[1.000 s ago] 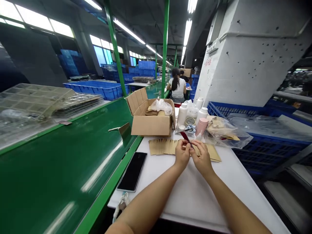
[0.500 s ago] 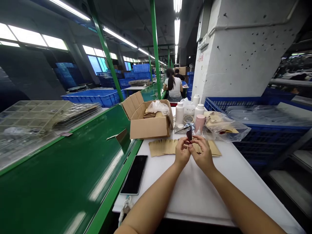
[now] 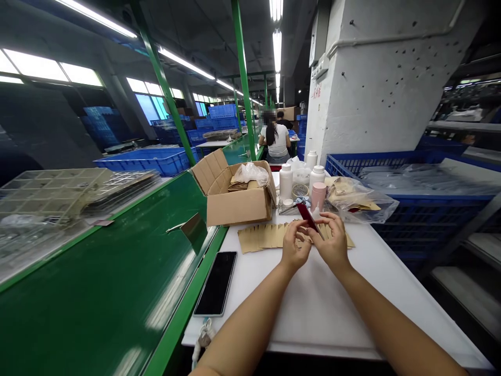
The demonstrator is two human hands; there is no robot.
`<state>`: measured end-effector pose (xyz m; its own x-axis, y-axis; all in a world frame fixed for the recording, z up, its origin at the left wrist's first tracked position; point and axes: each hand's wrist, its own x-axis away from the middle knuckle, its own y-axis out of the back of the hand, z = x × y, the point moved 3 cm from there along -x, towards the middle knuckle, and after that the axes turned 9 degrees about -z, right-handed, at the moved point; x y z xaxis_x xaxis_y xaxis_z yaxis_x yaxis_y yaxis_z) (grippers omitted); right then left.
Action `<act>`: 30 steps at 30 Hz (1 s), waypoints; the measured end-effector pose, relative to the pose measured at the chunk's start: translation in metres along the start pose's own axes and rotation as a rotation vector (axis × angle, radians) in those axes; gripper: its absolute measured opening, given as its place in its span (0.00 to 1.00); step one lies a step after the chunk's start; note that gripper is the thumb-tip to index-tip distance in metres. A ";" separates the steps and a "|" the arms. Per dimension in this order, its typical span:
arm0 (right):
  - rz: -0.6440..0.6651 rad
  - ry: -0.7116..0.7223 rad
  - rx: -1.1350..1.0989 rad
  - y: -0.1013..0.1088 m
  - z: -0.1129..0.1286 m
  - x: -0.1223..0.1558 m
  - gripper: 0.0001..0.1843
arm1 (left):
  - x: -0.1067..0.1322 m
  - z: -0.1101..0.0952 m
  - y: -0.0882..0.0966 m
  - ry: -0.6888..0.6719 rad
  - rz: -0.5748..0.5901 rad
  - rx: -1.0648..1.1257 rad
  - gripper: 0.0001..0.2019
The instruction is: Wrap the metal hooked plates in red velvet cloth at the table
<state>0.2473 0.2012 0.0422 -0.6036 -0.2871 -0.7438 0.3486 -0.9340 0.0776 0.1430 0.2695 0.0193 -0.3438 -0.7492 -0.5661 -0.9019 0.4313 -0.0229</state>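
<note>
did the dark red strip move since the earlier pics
Yes. The dark red strip went from upright to leaning, its top tipped toward the cardboard box, judged against the fanned kraft card pieces.

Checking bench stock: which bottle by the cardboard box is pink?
The pink bottle, just beyond the right hand; the other bottles are white.

A glossy dark red strip, matt kraft paper sleeves, smooth white counter, rough corrugated cardboard box, blue plastic crate.
</note>
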 end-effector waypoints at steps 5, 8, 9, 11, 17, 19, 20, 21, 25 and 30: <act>0.007 -0.082 -0.112 0.001 -0.011 -0.005 0.07 | -0.011 0.019 0.009 0.155 -0.261 0.000 0.14; 0.055 -0.216 -0.242 -0.004 -0.023 -0.002 0.10 | -0.017 0.029 0.011 0.296 -0.289 0.097 0.11; 0.066 -0.253 -0.268 -0.005 -0.027 -0.001 0.11 | -0.018 0.030 0.011 0.325 -0.283 0.123 0.09; 0.084 -0.303 -0.291 -0.008 -0.033 0.000 0.13 | -0.019 0.030 0.011 0.348 -0.269 0.144 0.08; 0.070 -0.245 -0.138 -0.008 -0.040 -0.002 0.19 | -0.019 0.027 0.012 0.332 -0.266 0.150 0.07; 0.042 -0.186 -0.043 -0.006 -0.041 -0.004 0.26 | -0.019 0.029 0.013 0.322 -0.276 0.141 0.06; 0.043 -0.160 -0.013 -0.006 -0.042 -0.006 0.27 | -0.019 0.030 0.013 0.316 -0.280 0.134 0.06; 0.053 -0.139 0.005 -0.006 -0.043 -0.007 0.26 | -0.019 0.030 0.014 0.310 -0.281 0.127 0.06; 0.077 -0.119 0.018 -0.006 -0.052 -0.011 0.18 | -0.017 0.028 0.014 0.287 -0.262 0.112 0.06; 0.277 -0.343 -0.108 -0.012 -0.063 -0.013 0.26 | -0.016 0.025 0.013 0.307 -0.179 0.235 0.09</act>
<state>0.2963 0.2297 0.0090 -0.6731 -0.5943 -0.4401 0.5928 -0.7894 0.1593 0.1432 0.2992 0.0075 -0.2809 -0.9223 -0.2653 -0.8826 0.3568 -0.3060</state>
